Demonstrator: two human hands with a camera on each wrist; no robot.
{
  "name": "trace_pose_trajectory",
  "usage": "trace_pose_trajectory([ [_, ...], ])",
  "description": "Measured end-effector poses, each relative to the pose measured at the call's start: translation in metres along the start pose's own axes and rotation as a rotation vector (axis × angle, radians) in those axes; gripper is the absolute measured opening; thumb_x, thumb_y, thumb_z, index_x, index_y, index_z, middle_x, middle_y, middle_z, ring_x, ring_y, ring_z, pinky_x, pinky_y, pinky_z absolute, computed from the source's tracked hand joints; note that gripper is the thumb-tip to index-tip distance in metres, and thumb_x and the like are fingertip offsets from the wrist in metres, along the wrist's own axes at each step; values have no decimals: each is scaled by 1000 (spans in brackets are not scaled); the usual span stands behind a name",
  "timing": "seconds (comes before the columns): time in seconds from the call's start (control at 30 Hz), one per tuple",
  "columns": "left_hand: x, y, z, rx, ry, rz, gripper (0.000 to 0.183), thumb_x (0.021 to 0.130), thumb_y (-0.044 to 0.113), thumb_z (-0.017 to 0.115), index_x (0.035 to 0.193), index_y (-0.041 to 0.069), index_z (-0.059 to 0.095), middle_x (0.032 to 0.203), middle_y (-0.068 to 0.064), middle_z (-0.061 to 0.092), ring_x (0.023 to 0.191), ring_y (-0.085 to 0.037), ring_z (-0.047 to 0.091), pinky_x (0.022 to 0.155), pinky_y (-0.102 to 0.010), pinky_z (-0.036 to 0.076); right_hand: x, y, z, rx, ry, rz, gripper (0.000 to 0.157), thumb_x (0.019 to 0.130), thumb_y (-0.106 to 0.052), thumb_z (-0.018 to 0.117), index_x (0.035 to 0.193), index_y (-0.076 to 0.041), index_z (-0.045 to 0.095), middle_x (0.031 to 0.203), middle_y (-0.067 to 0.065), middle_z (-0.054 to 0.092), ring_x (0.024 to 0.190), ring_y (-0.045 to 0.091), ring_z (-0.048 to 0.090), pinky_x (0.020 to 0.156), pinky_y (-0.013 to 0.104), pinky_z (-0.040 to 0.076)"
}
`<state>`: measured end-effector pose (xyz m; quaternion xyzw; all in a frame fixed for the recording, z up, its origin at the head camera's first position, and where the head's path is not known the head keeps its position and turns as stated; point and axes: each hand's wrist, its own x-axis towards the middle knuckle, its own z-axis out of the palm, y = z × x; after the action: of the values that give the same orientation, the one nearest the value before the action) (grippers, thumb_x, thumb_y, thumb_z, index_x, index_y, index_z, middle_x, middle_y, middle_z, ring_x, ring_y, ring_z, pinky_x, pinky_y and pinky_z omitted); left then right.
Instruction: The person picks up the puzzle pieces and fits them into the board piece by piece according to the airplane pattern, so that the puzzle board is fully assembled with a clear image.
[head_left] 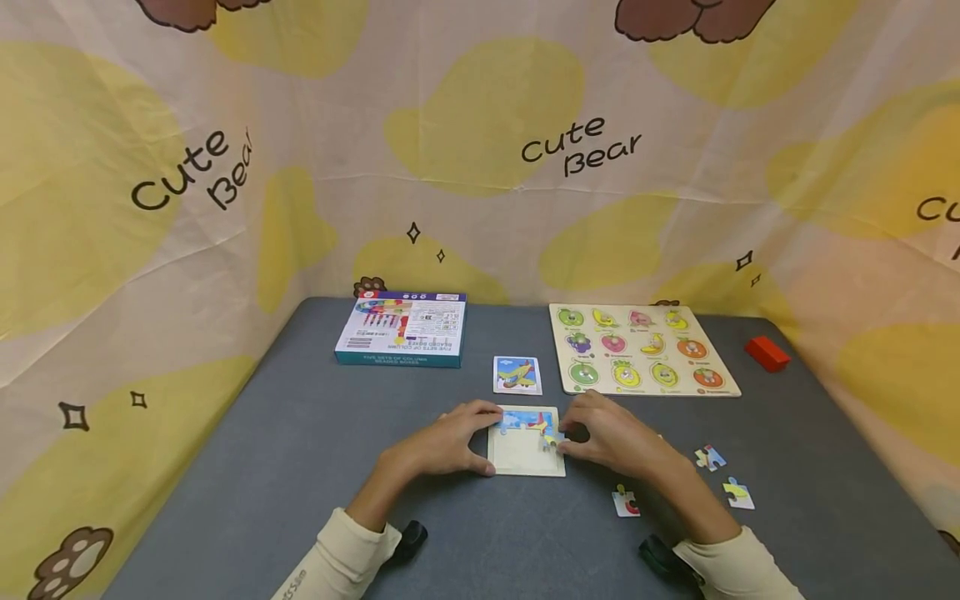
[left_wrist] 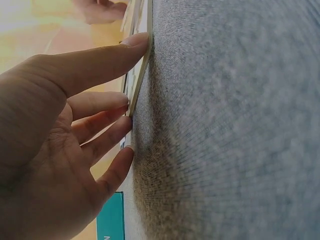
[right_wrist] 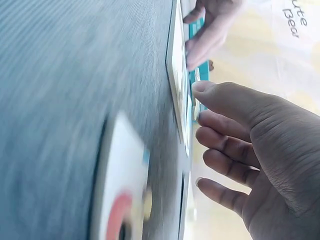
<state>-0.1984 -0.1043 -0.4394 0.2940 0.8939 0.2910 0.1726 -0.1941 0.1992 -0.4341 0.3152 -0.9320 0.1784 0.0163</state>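
A shallow puzzle tray (head_left: 517,457) lies in front of me, its top row filled with blue-sky pieces and its lower part bare. My left hand (head_left: 450,440) holds the tray's left side, thumb near the lower corner and fingertips at the upper one. Between thumb and fingers, my right hand (head_left: 611,429) pinches a jigsaw piece (right_wrist: 197,95) over the tray's right side. Behind the tray lies a picture card (head_left: 517,375) with a yellow airplane. A loose piece with a red curve (head_left: 626,502) sits below my right hand.
More loose pieces (head_left: 738,493) lie right of my right forearm. At the back stand a flat teal-edged box (head_left: 401,329) on the left and a fruit puzzle board (head_left: 645,346) on the right. A red block (head_left: 767,353) is at the far right. Printed cloth (head_left: 480,208) walls the table.
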Motion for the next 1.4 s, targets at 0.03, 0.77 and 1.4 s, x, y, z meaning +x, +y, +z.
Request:
trace_pose_trajectory([
  [0.03,0,0,0,0,1,-1,78,91,27,85,157,6,50,163,-8,43,150,-33,38,121,-67,26,3,-3,1,3,-1,-7,21,90,-32,86,102,-16,80,101,-9,66,97,11,58,87,37,53],
  [0.77,0,-2,-1,-17,14,18,77,90,27,86,156,6,52,162,-7,45,150,-31,40,119,-64,29,44,-33,24,50,-19,-109,21,92,-28,84,103,-11,80,103,-2,72,100,16,61,90,39,54],
  [1.4,0,-3,-1,-16,8,13,76,90,27,85,156,7,53,162,-6,45,151,-31,39,120,-64,29,47,-36,26,45,-33,-160,18,94,-23,83,106,-10,83,103,0,74,101,19,62,92,41,53],
])
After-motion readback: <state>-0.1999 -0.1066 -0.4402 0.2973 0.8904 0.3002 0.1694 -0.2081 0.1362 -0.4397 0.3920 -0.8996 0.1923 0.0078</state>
